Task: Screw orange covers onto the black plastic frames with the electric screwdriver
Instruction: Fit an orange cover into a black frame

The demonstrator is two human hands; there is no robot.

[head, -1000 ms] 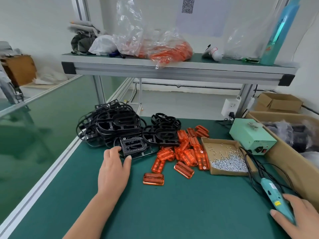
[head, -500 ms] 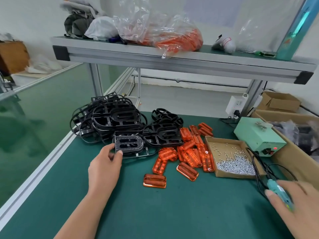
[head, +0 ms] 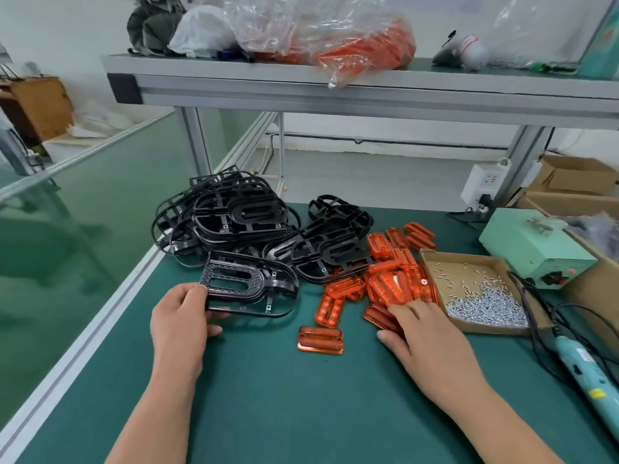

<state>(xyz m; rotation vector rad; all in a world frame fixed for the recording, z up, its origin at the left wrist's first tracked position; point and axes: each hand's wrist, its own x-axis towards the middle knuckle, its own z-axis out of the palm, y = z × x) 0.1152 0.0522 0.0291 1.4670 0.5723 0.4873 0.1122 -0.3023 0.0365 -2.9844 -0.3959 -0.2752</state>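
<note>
While the left hand (head: 181, 316) grips one black plastic frame (head: 254, 286) by its left edge, thumb under and fingers curled over the rim, the items stand as follows.

- Held frame: near end tilted slightly off the green mat (head: 301, 413), just in front of the heap of black frames (head: 241, 216).
- Right hand (head: 425, 333): fingers extended and laid flat on the pile of orange covers (head: 395, 279), thumb on the mat; nothing clasped.
- Single orange cover (head: 320, 339): flat on the mat, between the two hands.
- Cardboard tray (head: 495, 328): holds loose screws, just right of the covers.
- Electric screwdriver (head: 581, 370): lying on the mat at far right, unheld, cable attached.
- Mint-green power unit (head: 536, 249): behind the tray.
</note>
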